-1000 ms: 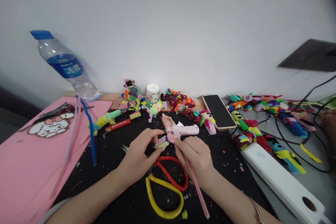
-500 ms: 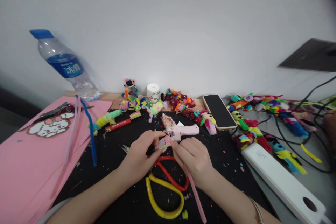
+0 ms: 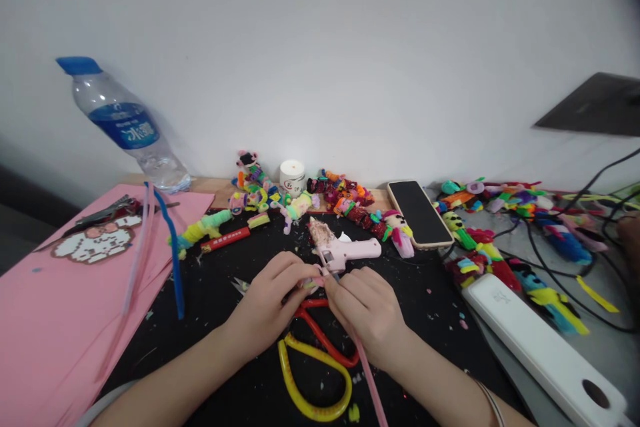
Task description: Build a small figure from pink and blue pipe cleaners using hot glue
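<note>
My left hand pinches a small pink and yellow fuzzy craft piece over the black mat. My right hand is closed on a pink pipe cleaner, its top end pressed against that piece and its long tail running down toward me. The fingertips of both hands meet at the piece, which they mostly hide. Scissors with red and yellow handles lie on the mat just under my hands. A pink glue gun rests right behind them.
Pink paper sheets with loose pipe cleaners lie left, a water bottle behind. Several pipe-cleaner figures, a small white jar and a phone line the wall. A white power strip and cables lie right.
Both hands have closed in on the small piece and dropped slightly toward me. The pipe cleaner's tail has swung more upright, and the piece is now more hidden by my fingers.
</note>
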`<action>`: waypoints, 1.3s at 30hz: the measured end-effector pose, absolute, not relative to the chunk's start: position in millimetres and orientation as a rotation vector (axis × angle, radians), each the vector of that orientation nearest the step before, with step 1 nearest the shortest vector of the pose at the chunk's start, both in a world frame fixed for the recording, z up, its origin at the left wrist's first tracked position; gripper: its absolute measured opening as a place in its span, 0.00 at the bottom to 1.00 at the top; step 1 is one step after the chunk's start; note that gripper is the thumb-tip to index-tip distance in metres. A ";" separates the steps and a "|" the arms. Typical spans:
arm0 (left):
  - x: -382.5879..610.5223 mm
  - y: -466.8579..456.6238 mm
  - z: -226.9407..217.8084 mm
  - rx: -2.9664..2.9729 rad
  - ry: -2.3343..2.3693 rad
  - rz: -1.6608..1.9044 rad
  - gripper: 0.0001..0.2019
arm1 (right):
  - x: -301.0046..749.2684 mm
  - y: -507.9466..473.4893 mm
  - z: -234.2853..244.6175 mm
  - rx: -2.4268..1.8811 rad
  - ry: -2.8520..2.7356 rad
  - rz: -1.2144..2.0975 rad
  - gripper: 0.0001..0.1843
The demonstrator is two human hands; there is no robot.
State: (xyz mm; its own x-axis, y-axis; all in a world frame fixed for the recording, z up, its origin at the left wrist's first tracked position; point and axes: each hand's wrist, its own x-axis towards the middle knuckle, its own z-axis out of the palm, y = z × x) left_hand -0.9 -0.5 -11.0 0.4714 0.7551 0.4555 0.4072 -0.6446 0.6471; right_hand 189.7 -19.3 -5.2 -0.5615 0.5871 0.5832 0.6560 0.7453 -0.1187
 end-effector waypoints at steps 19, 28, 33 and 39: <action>-1.6 -0.2 -12.8 1.972 1.275 0.892 0.07 | 190.0 -17.5 -7.8 -0.961 -2.181 -0.208 0.09; -0.8 -0.4 -11.9 2.008 1.299 0.893 0.09 | 187.3 -19.8 -9.4 -1.011 -2.260 -0.204 0.08; -0.1 -0.7 -12.9 2.018 1.331 0.885 0.10 | 188.3 -21.8 -13.0 -1.012 -2.334 -0.201 0.10; 1.9 -1.1 -11.0 1.833 1.191 0.864 0.09 | 189.1 -15.5 -9.2 -1.018 -2.234 -0.230 0.07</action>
